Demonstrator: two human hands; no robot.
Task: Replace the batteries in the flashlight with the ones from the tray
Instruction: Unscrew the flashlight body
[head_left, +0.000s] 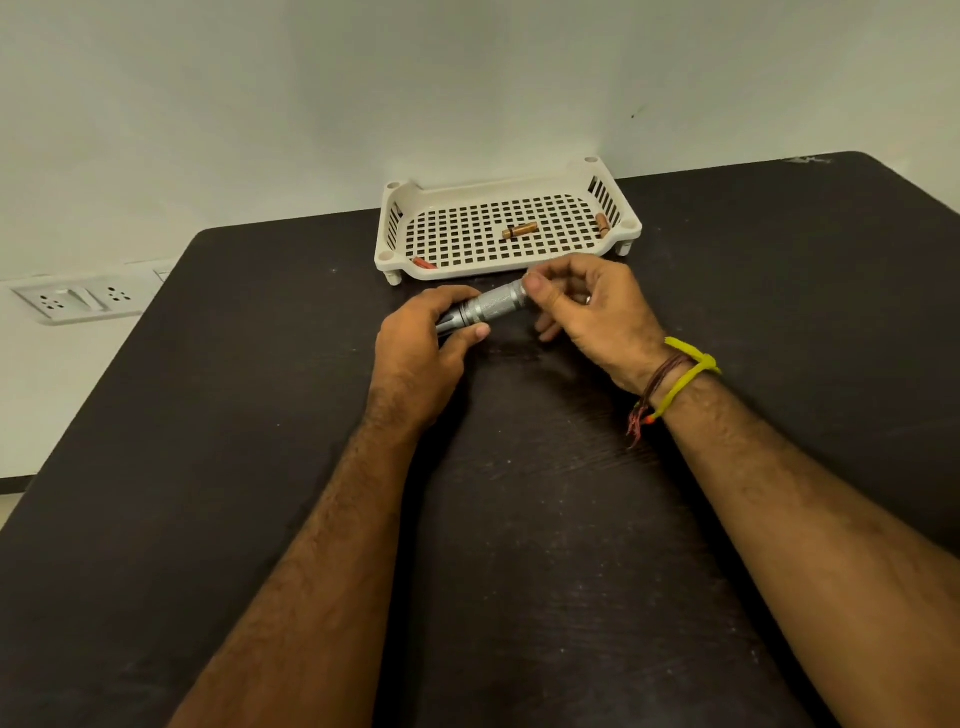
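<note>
Dark table (519, 519), white wall (260, 104), wall sockets (78, 300)

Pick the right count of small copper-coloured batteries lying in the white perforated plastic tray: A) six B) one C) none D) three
D: three show in the white perforated plastic tray: one copper-coloured battery mid-floor, one against the right wall, and one reddish one at the front-left corner, while both hands hold the silver metal flashlight in front of the tray.
</note>
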